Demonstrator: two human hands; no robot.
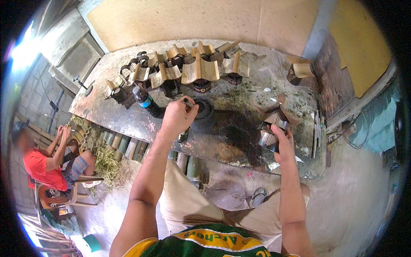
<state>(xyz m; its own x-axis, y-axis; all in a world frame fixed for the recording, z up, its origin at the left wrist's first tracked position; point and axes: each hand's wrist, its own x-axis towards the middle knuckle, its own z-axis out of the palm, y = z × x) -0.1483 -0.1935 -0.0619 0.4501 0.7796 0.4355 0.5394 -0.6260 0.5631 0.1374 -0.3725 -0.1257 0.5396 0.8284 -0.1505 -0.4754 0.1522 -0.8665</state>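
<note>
My left hand (179, 115) is closed around a small dark thing with a round end (187, 103), perhaps a handle; most of it is hidden by my fingers. Just beyond that hand sits a round dark container (202, 112) on the table. In my right hand (284, 143) is a bamboo craft piece (272, 128), gripped at its black band, with pale ribbed slats and curved bamboo at its far end. My right thumb lies over the band. A dark bottle with a blue label (146, 102) stands left of my left hand.
Several bamboo pieces with curved tops (200, 72) stand along the back of the stained table (239, 100). Another one (299, 73) is at the far right. Thin rods (317, 132) lie by the right edge. At left, a seated person in red (45, 167) has raised hands.
</note>
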